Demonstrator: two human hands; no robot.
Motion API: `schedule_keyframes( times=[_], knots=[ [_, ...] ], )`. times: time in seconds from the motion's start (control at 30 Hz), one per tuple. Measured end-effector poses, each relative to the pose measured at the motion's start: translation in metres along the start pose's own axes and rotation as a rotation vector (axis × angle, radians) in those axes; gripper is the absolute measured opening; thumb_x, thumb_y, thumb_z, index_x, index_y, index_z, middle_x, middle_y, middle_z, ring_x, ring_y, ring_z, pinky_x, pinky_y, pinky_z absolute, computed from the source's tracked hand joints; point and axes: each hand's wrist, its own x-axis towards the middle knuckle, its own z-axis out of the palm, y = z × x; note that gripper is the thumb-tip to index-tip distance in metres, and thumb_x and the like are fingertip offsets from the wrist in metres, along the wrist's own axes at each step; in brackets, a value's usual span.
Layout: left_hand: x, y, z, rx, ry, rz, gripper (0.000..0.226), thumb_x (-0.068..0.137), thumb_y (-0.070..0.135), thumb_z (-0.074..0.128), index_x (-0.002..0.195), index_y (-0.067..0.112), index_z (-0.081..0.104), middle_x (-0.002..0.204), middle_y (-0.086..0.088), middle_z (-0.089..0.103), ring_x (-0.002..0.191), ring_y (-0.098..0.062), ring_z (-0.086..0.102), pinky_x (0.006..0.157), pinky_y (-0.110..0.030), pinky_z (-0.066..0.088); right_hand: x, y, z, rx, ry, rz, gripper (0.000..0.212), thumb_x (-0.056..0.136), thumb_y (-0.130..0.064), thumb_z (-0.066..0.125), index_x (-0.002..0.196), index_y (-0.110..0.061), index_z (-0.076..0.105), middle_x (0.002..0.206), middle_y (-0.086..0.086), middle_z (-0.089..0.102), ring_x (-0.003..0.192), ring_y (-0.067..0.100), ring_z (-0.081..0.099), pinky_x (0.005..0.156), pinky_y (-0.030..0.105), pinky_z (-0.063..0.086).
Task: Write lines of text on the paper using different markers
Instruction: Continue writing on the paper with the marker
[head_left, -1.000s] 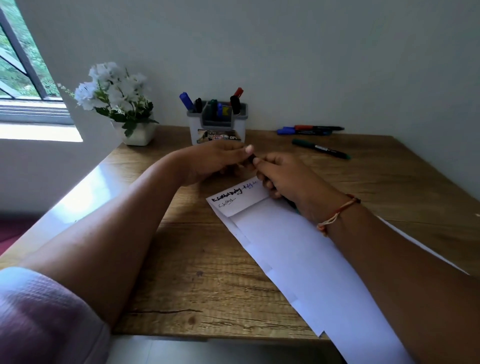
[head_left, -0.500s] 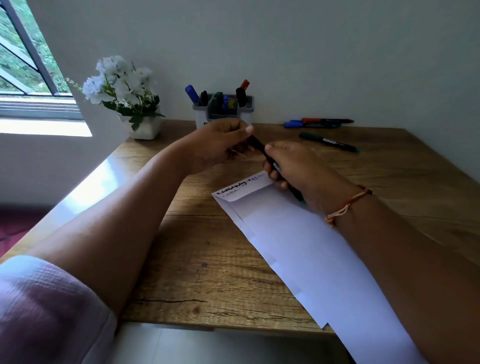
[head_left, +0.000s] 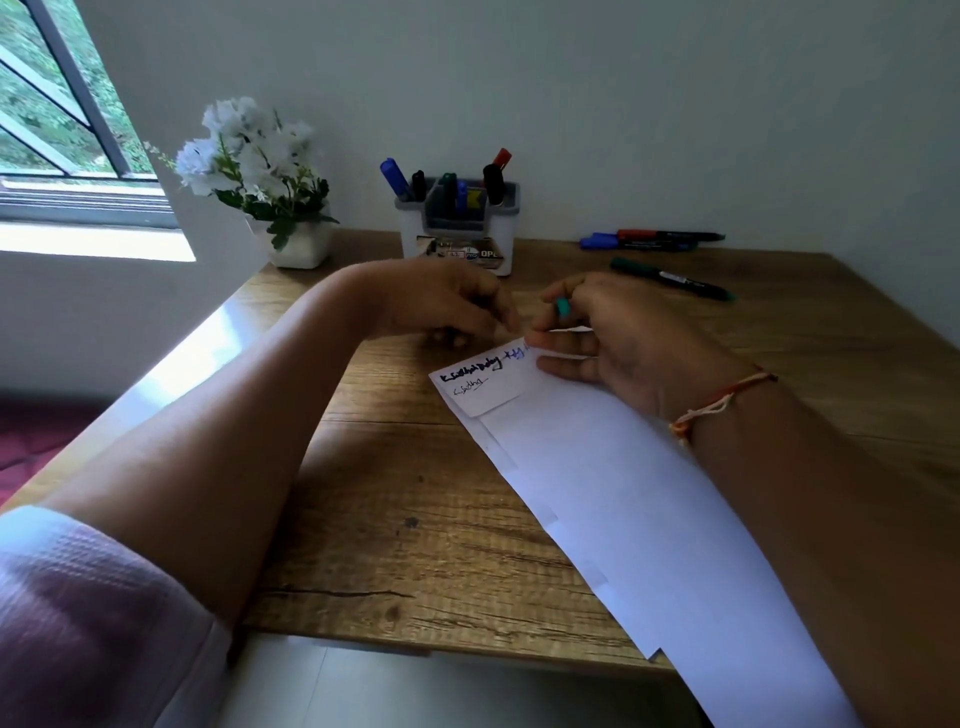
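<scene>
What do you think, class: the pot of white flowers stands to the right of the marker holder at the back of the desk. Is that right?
Not quite. The head view shows the pot of white flowers standing to the left of the marker holder, not the right. Both are at the back of the desk, as stated.

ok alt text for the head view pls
Right hand grips a green-ended marker over handwritten white paper on a wooden desk, left hand close beside; marker holder, loose markers and flowers behind.
</scene>
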Motion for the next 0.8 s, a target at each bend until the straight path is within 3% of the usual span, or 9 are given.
schedule_keyframes(
  times=[0.13, 0.3, 0.37, 0.47, 0.53, 0.6, 0.63, 0.7, 0.8],
  knots=[
    [-0.004, 0.007, 0.005, 0.067, -0.095, -0.03, 0.03, 0.081, 0.023, 0.079, 0.106, 0.036, 0.069, 0.106, 0.011, 0.071, 0.101, -0.012, 0.068, 0.082, -0.025, 0.054, -0.001, 0.004, -0.002, 0.084, -0.014, -0.028, 0.003, 0.095, -0.016, 0.064, 0.093, -0.014, 0.066, 0.069, 0.0, 0.075, 0.072, 0.012, 0.076, 0.062, 0.033, 0.061],
    [-0.001, 0.009, 0.006, 0.139, -0.101, -0.004, 0.045, 0.079, 0.03, 0.081, 0.117, 0.046, 0.063, 0.11, 0.015, 0.067, 0.094, 0.005, 0.064, 0.072, -0.005, 0.049, 0.002, -0.007, -0.008, 0.198, 0.123, -0.163, 0.017, 0.099, -0.031, 0.06, 0.1, -0.015, 0.065, 0.067, -0.004, 0.073, 0.064, 0.008, 0.072, 0.059, 0.026, 0.06],
    [-0.001, 0.01, 0.007, 0.172, -0.119, 0.001, 0.048, 0.081, 0.03, 0.079, 0.123, 0.047, 0.061, 0.114, 0.015, 0.063, 0.092, 0.01, 0.062, 0.071, -0.002, 0.047, -0.002, -0.016, -0.016, 0.051, 0.212, -0.249, 0.02, 0.104, -0.031, 0.052, 0.095, -0.019, 0.065, 0.075, -0.002, 0.074, 0.072, 0.011, 0.075, 0.065, 0.027, 0.062],
    [0.0, 0.011, 0.006, 0.184, -0.142, -0.002, 0.048, 0.084, 0.029, 0.077, 0.125, 0.047, 0.06, 0.118, 0.02, 0.059, 0.092, 0.014, 0.06, 0.07, -0.004, 0.046, -0.02, -0.028, -0.031, -0.187, 0.238, -0.303, 0.025, 0.106, -0.014, 0.043, 0.092, -0.016, 0.063, 0.088, 0.016, 0.074, 0.083, 0.026, 0.076, 0.067, 0.029, 0.062],
    [0.0, 0.012, 0.007, 0.197, -0.149, -0.008, 0.048, 0.085, 0.03, 0.076, 0.125, 0.048, 0.059, 0.119, 0.022, 0.058, 0.096, 0.01, 0.06, 0.072, -0.008, 0.045, -0.036, -0.024, -0.044, -0.561, 0.22, -0.378, 0.016, 0.102, -0.01, 0.049, 0.094, -0.016, 0.062, 0.093, 0.017, 0.071, 0.087, 0.032, 0.073, 0.075, 0.038, 0.062],
    [0.001, 0.013, 0.007, 0.204, -0.15, -0.009, 0.048, 0.085, 0.03, 0.076, 0.126, 0.047, 0.06, 0.122, 0.019, 0.058, 0.102, 0.003, 0.059, 0.073, -0.008, 0.043, -0.055, -0.009, -0.056, -1.032, 0.192, -0.33, 0.008, 0.095, -0.032, 0.064, 0.098, -0.027, 0.058, 0.092, 0.0, 0.066, 0.089, 0.024, 0.069, 0.083, 0.043, 0.058],
    [0.0, 0.014, 0.007, 0.2, -0.15, -0.01, 0.048, 0.085, 0.029, 0.076, 0.126, 0.046, 0.06, 0.123, 0.018, 0.057, 0.104, 0.001, 0.058, 0.073, -0.008, 0.043, -0.067, 0.001, -0.057, -1.156, 0.182, -0.237, 0.023, 0.089, -0.048, 0.067, 0.104, -0.033, 0.056, 0.095, -0.008, 0.061, 0.091, 0.019, 0.064, 0.083, 0.04, 0.055],
    [0.0, 0.014, 0.007, 0.2, -0.156, -0.013, 0.047, 0.085, 0.029, 0.076, 0.126, 0.046, 0.06, 0.124, 0.019, 0.057, 0.105, 0.001, 0.056, 0.075, -0.009, 0.042, -0.087, 0.021, -0.055, -1.208, 0.149, -0.118, 0.05, 0.081, -0.067, 0.064, 0.121, -0.041, 0.05, 0.11, -0.012, 0.056, 0.096, 0.015, 0.057, 0.083, 0.036, 0.051],
    [0.0, 0.015, 0.008, 0.205, -0.155, -0.024, 0.045, 0.086, 0.03, 0.075, 0.123, 0.049, 0.06, 0.119, 0.032, 0.051, 0.101, 0.007, 0.051, 0.079, -0.009, 0.036, -0.103, 0.038, -0.05, -1.15, 0.104, -0.129, 0.063, 0.081, -0.071, 0.056, 0.135, -0.043, 0.041, 0.143, -0.007, 0.052, 0.122, 0.023, 0.055, 0.099, 0.042, 0.049]
  ],
)
